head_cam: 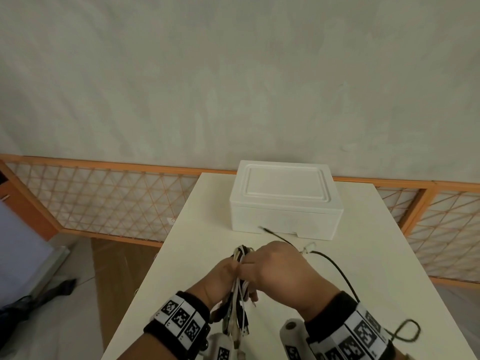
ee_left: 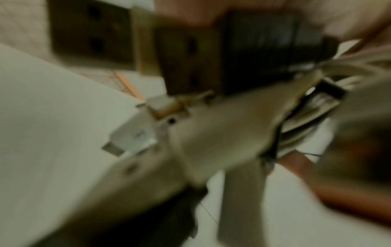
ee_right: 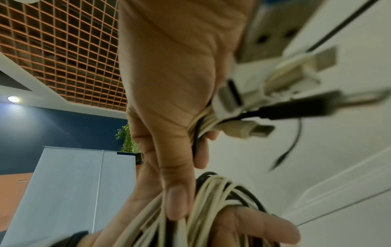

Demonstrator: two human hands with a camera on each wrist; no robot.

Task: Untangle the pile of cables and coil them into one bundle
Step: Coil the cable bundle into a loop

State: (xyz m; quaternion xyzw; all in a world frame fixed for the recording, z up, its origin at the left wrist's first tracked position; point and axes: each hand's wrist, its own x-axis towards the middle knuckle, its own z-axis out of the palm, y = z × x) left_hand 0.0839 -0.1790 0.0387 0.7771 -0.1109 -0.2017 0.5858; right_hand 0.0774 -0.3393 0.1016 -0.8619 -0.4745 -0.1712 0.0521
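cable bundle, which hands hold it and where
Both. The left hand and right hand grip the cable bundle around its middle, the plug ends hanging loose below. One black cable trails free.

Your white worktop (head_cam: 363, 255) is carrying a closed white foam box (head_cam: 285, 201) at its far end, and a loose black cable (head_cam: 340, 271) is trailing across it on your right.
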